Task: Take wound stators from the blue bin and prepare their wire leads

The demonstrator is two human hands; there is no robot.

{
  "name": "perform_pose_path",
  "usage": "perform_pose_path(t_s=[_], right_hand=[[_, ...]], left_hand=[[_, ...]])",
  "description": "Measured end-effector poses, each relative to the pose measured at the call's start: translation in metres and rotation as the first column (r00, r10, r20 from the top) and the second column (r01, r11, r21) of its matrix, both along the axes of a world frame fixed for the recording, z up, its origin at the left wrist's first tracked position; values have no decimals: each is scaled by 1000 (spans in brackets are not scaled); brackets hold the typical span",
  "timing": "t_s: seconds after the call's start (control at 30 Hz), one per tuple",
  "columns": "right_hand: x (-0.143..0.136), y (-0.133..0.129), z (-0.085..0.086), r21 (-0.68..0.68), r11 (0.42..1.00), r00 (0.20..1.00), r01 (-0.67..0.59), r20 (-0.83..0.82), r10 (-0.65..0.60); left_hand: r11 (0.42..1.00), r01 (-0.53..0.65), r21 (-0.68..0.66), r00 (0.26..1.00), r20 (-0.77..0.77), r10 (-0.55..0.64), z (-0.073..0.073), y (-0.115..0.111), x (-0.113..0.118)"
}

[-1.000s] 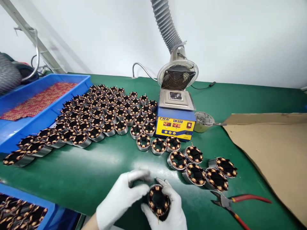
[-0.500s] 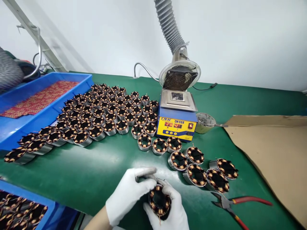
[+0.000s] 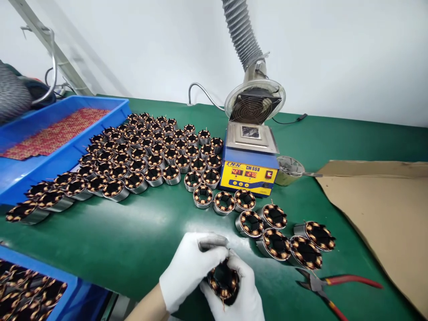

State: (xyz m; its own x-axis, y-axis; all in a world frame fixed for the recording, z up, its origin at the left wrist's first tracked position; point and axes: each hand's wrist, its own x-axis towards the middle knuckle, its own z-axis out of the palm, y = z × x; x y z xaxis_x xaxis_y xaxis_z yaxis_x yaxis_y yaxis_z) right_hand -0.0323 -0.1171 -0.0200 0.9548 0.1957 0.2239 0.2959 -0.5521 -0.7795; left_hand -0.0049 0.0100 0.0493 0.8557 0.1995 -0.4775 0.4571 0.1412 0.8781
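Note:
In my white-gloved right hand (image 3: 245, 285) sits a motor stator (image 3: 224, 294), a ring with copper coils and dark insulation, gripped by its outer side with the open middle facing up. A short copper wire sticks out at its near edge. My left hand (image 3: 194, 267), gloved too, reaches over the stator's far rim with thumb and fingers pinched together. Whatever lies between those fingertips is hidden; the fingertips of the glove look dirty. Just to the right, several more stators (image 3: 274, 244) stand on the green tabletop (image 3: 150, 240).
A blue and yellow solder pot (image 3: 249, 171) stands behind, under a fume duct (image 3: 242, 35). Rows of stators (image 3: 137, 154) fill the left. Blue bins (image 3: 110, 107) flank them. Red-handled cutters (image 3: 317, 283), cardboard (image 3: 377, 191) and a small tub (image 3: 289, 171) are right.
My left hand has shifted right, its fingers now farther over the stator's far rim. The stator stays in my right hand. The view has moved slightly.

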Motion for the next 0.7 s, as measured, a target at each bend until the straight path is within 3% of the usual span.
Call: perform_pose_path(t_s=[0.07,0.13,0.2,0.23,0.27,0.33,0.4,0.47,0.57,0.63,0.7], right_hand=[[-1,-1,-1,-7,1000,1000,6,-14,-6],[-1,-2,-3,-12,1000,1000,10,-27,-11],[-1,-2,-3,-16,1000,1000,12,-26,-13],[-1,-2,-4,-21,1000,1000,10,-18,-10],[-1,-1,-4,-27,1000,1000,4,-4,-5],[0,1,-3,-44,999,999,1,39,0],[0,2,-2,-61,998,996,16,86,-10],[0,3,-2,-74,997,993,28,119,-20],[1,1,-2,-77,997,993,0,114,8],[2,-2,-2,-67,997,997,-29,72,34],[2,-3,-3,-55,998,999,-42,13,42]], left_hand=[[993,-12,-121,1000,-7,11,-1,2,3],[978,-105,-180,994,1,107,-4,8,3],[973,-187,-134,979,52,195,-6,17,-2],[980,-177,-88,979,82,184,-7,23,-6],[993,-116,-19,987,111,117,-7,27,-10],[974,131,185,977,144,-159,-6,34,-17],[853,338,398,897,138,-420,-5,36,-19],[749,396,531,834,134,-536,-4,34,-16],[713,409,569,809,135,-572,-4,31,-9],[748,379,545,844,128,-521,-5,31,-9],[817,284,502,920,97,-379,-7,35,-15]])
